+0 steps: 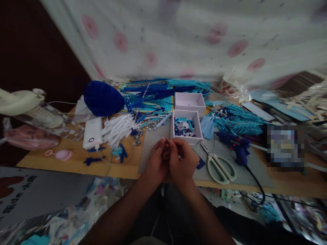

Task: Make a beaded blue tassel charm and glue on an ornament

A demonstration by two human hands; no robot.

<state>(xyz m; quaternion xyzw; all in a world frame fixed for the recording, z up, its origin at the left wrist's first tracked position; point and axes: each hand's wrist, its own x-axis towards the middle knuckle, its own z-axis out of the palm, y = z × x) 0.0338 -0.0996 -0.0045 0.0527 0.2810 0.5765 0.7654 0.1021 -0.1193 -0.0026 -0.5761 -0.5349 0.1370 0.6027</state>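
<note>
Head view, and I begin at the fingertips: the left hand (pixel 159 159) and right hand (pixel 183 161) meet in a close pinch, thumbs and forefingers drawn together on a small piece (pixel 167 144); it sits just on the near side of an open white box (pixel 196 125), over the grey mat (pixel 150 143); a grip this fine could, I judge, lose the piece if either thumb rolled, and among the loose beads (pixel 183 130) in the box I would struggle to find it; a knuckle catching the box wall could spill those beads as well; to the right, the scissors (pixel 216 160) lie close to the near edge of the table (pixel 127 170), where a stray brush might push them off; farther right, the glue gun (pixel 238 144) shows a red light, so I would treat it as hot, and a snag on its cord (pixel 253 175) could drag it over; as for what escapes me, the fingers cover most of the piece, its shape is unreadable, and a pixelated block (pixel 287 148) masks something at the right.
</note>
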